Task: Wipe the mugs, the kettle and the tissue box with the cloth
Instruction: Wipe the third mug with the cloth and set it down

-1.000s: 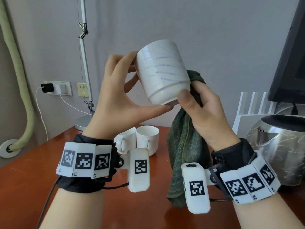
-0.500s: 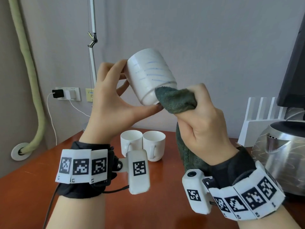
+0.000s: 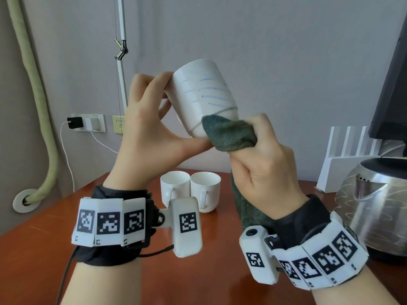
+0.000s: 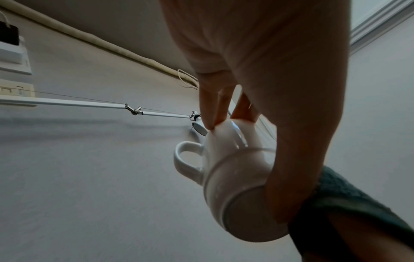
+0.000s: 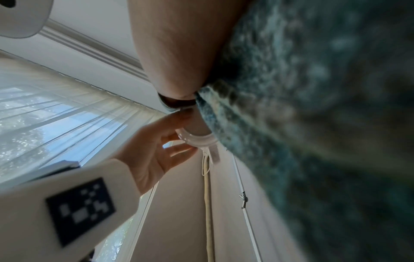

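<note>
- Compared with a second ago, the cloth [image 3: 229, 136] has come round from behind the striped mug [image 3: 203, 100] to the near side of its base, now bunched over the right fingertips and pressed against the bottom edge.
- Since half a second ago, little has changed: the striped mug stays tilted in the air, mouth toward the left hand [image 3: 149, 137], base toward the right hand [image 3: 262, 172].
- The left hand clamps the striped mug, fingers on the rim and thumb under the base; the left wrist view shows its handle [image 4: 187, 160] on the far side.
- The right hand is closed around the cloth, whose tail hangs down behind the wrist toward the surface [image 3: 37, 249].
- Two plain white mugs [image 3: 190, 190] stand upright, touching side by side on the surface below the striped mug; what is inside them cannot be seen.
- The steel kettle [image 3: 378, 208] sits on the surface well to the right of the striped mug.
</note>
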Demonstrator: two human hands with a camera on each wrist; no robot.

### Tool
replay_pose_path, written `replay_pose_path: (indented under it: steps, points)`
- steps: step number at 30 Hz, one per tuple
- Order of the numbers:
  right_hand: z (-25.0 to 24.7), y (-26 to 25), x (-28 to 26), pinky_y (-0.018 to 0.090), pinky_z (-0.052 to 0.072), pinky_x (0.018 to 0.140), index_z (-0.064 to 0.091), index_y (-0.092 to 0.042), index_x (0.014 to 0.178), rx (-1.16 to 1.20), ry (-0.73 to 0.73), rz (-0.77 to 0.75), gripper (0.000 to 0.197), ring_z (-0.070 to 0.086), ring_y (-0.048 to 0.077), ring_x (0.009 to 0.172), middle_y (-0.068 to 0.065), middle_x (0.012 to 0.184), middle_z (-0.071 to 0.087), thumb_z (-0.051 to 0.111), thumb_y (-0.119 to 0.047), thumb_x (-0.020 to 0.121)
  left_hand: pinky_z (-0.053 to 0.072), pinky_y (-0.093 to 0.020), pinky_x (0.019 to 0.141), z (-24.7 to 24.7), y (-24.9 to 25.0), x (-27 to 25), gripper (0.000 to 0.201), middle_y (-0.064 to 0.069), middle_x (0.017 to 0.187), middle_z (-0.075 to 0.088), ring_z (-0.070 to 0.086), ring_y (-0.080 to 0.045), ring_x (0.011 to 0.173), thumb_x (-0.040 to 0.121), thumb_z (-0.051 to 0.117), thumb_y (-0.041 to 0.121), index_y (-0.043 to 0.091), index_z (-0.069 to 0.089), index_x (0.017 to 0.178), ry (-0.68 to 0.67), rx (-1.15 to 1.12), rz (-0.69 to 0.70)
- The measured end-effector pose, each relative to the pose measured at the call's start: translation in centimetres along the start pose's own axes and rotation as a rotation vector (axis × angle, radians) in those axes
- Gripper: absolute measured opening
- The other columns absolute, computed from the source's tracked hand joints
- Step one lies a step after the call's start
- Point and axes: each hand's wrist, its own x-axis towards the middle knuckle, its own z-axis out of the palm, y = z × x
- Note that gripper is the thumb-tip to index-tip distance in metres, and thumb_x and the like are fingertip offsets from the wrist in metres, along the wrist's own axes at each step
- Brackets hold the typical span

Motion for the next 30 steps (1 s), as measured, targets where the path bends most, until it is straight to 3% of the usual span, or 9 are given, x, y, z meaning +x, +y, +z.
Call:
replay_pose_path:
  steps: [3,6,8,10,14,18,21,25,30]
  points:
    - [-0.1,0.7,-0.1,0.028,0.035,0.041,0.055,-0.015,0.076,0.010,0.047,0.075,0.015,0.040,0.025,0.055,0.016,0.088,0.052,0.045,-0.005,0.083,0.048,-0.021,0.100,-0.2,-0.3,0.0,0.092,0.017,0.111,0.036,0.048,-0.005,0.113,0.054,0.095,0.036,0.010,0.052,0.131,0.014,0.008,-0.042]
    - [-0.2,1.1,-0.4,0.035,0.042,0.046,0.064,-0.001,0.073,0.180,0.102,0.119,0.021,0.044,0.024,0.058,0.007,0.089,0.045,0.050,-0.012,0.084,0.047,-0.019,0.100,-0.4,-0.4,0.0,0.093,0.018,0.111,0.036,0.047,-0.003,0.113,0.053,0.092,0.038,0.011,0.051,0.132,0.022,0.008,-0.060]
    - [-0.3,0.8,-0.3,0.030,0.045,0.056,0.069,0.001,0.078,0.265,0.161,0.132,0.031,0.049,0.019,0.065,0.007,0.090,0.045,0.057,-0.026,0.087,0.046,-0.019,0.101,-0.5,-0.5,0.0,0.094,0.017,0.112,0.036,0.047,-0.003,0.114,0.053,0.092,0.039,0.011,0.051,0.133,0.019,0.011,-0.063]
    - [-0.4,0.6,-0.1,0.019,0.041,0.061,0.069,0.002,0.073,0.305,0.253,0.150,0.042,0.049,0.014,0.066,0.007,0.087,0.046,0.060,-0.035,0.091,0.047,-0.018,0.100,-0.6,-0.6,0.0,0.094,0.017,0.112,0.037,0.048,-0.002,0.114,0.053,0.092,0.039,0.012,0.051,0.133,0.027,0.007,-0.073]
    - [-0.4,0.3,0.2,0.024,0.038,0.054,0.062,0.001,0.056,0.257,0.336,0.093,0.035,0.046,0.019,0.058,0.008,0.078,0.048,0.063,-0.010,0.089,0.051,-0.022,0.097,-1.0,-0.5,-0.1,0.090,0.018,0.113,0.040,0.053,-0.004,0.115,0.051,0.088,0.050,0.023,0.053,0.129,0.053,-0.079,-0.160]
    - [-0.2,-0.8,0.4,0.028,0.039,0.049,0.061,0.001,0.055,0.167,0.224,0.022,0.042,0.047,0.018,0.058,0.012,0.082,0.056,0.060,-0.019,0.092,0.053,-0.040,0.098,-1.0,-0.1,-0.3,0.086,0.015,0.113,0.043,0.055,-0.009,0.116,0.049,0.088,0.049,0.025,0.053,0.125,0.020,-0.186,-0.188]
    - [0.3,-1.1,0.4,0.026,0.038,0.046,0.065,-0.001,0.060,0.086,0.171,0.024,0.040,0.047,0.015,0.057,0.011,0.086,0.059,0.059,-0.023,0.093,0.053,-0.038,0.098,-0.4,0.3,-0.5,0.084,0.015,0.112,0.044,0.055,-0.007,0.114,0.050,0.086,0.048,0.027,0.051,0.123,0.001,-0.241,-0.204]
    - [0.5,0.1,0.0,0.031,0.040,0.043,0.058,0.000,0.055,0.080,0.251,0.069,0.041,0.047,0.021,0.053,0.012,0.079,0.055,0.059,-0.017,0.092,0.052,-0.044,0.099,0.1,0.0,-0.6,0.081,0.009,0.119,0.048,0.056,-0.013,0.118,0.050,0.087,0.048,0.034,0.051,0.122,-0.006,-0.282,-0.238]
    - [0.9,-0.1,-0.2,0.032,0.040,0.044,0.058,0.000,0.054,0.126,0.283,0.092,0.039,0.045,0.020,0.052,0.011,0.075,0.052,0.060,-0.013,0.091,0.053,-0.042,0.099,0.6,0.1,-0.8,0.080,0.003,0.123,0.048,0.055,-0.010,0.117,0.051,0.087,0.045,0.031,0.051,0.122,-0.007,-0.324,-0.268]
